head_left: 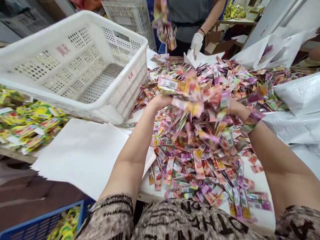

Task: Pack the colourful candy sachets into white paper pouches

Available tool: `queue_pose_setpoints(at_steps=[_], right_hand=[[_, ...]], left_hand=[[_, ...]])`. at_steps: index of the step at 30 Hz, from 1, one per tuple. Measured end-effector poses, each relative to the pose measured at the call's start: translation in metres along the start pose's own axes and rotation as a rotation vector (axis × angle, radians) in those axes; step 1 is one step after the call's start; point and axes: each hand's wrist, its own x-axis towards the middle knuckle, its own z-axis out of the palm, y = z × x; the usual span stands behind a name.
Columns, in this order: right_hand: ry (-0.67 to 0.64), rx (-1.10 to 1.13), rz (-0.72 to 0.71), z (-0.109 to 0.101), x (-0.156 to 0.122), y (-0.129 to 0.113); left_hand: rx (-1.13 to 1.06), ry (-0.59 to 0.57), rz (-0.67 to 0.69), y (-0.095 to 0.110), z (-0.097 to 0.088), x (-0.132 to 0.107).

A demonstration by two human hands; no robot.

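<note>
Both arms reach forward over a wide pile of small stick sachets (197,160) in pink, purple, orange and green wrappers. Between my left hand (163,100) and my right hand (236,108) a big loose heap of sachets (192,96) is held up above the pile, smeared by motion. Sachets cover most of the fingers on both sides. One purple sachet (253,120) lies against my right wrist.
A large white plastic crate (135,78) stands at the left, beside white paper sheets (85,150). Yellow packets (32,123) lie at far left, with a blue basket (40,221) below. Opposite, a co-worker's gloved hand (197,43) touches white paper. Clear plastic bags (300,100) lie right.
</note>
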Motion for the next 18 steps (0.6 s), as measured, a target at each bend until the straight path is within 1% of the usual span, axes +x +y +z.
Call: queue_pose_setpoints(at_steps=[1,3,4,5,6,7,8,9,10,11,12,13,15,16,17,18], right_hand=[[-0.078,-0.03,0.011,-0.001,0.0,0.001],[-0.211,-0.126,0.065,-0.006,-0.007,0.009],[-0.257,-0.186,0.098,-0.01,-0.011,0.015],[-0.287,-0.239,0.125,-0.015,-0.014,0.021],[-0.296,-0.271,0.143,-0.02,-0.016,0.026],[-0.276,-0.273,0.153,-0.022,-0.015,0.029],[-0.212,-0.248,0.16,-0.021,-0.011,0.03],[-0.124,-0.211,0.169,-0.015,-0.005,0.028],[-0.036,-0.167,0.175,-0.005,0.002,0.022],[0.023,-0.124,0.177,0.011,0.01,0.013],[0.031,-0.092,0.167,0.031,0.018,0.0],[-0.009,-0.077,0.139,0.053,0.024,-0.014],[-0.162,-0.086,0.051,0.095,0.025,-0.047],[-0.218,-0.103,-0.01,0.112,0.02,-0.062],[-0.257,-0.127,-0.077,0.125,0.01,-0.074],[-0.278,-0.155,-0.153,0.134,-0.005,-0.083]], left_hand=[[0.08,-0.096,-0.029,-0.001,-0.001,-0.009],[0.194,-0.387,-0.062,0.002,-0.003,-0.029],[0.241,-0.515,-0.063,0.006,-0.002,-0.041],[0.298,-0.592,-0.054,0.012,0.0,-0.055],[0.366,-0.606,-0.034,0.017,0.005,-0.072],[0.433,-0.579,-0.004,0.021,0.013,-0.092],[0.493,-0.523,0.029,0.024,0.025,-0.114],[0.529,-0.472,0.064,0.024,0.042,-0.137],[0.53,-0.471,0.094,0.023,0.063,-0.161],[0.532,-0.472,0.098,0.019,0.086,-0.185],[0.55,-0.477,0.082,0.013,0.111,-0.207],[0.578,-0.463,0.052,0.007,0.136,-0.226],[0.643,-0.409,0.009,-0.008,0.178,-0.254],[0.672,-0.394,-0.005,-0.015,0.193,-0.262],[0.697,-0.384,-0.015,-0.022,0.203,-0.266],[0.714,-0.38,-0.024,-0.029,0.209,-0.267]])
